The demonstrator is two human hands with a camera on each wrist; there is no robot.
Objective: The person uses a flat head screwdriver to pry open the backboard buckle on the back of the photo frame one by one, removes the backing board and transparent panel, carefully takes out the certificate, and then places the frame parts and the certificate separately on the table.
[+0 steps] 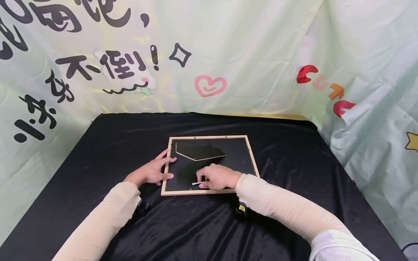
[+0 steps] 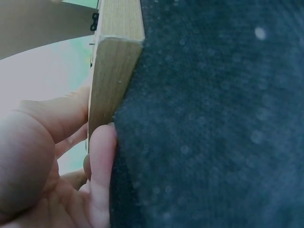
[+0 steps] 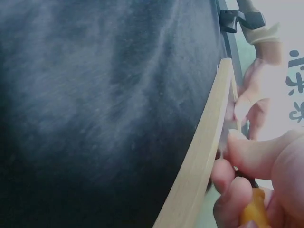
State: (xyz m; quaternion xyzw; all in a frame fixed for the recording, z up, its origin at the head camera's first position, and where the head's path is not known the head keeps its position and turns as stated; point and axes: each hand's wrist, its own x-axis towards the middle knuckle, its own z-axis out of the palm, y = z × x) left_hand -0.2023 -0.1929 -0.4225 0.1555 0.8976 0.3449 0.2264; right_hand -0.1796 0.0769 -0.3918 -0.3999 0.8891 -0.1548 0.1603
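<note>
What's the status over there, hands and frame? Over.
Left hand touching picture frame at its left edge. Right hand holds orange-handled tool by its near edge. Frame lies back-side up on black cloth. Stand flap beyond right hand, seemingly not in the way.

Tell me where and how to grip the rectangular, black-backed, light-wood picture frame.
Probably pinch the far half of its right border, coming from the right: the frame lies flat, that straight strip is uncovered, and the left hand occupies the opposite side.
</note>
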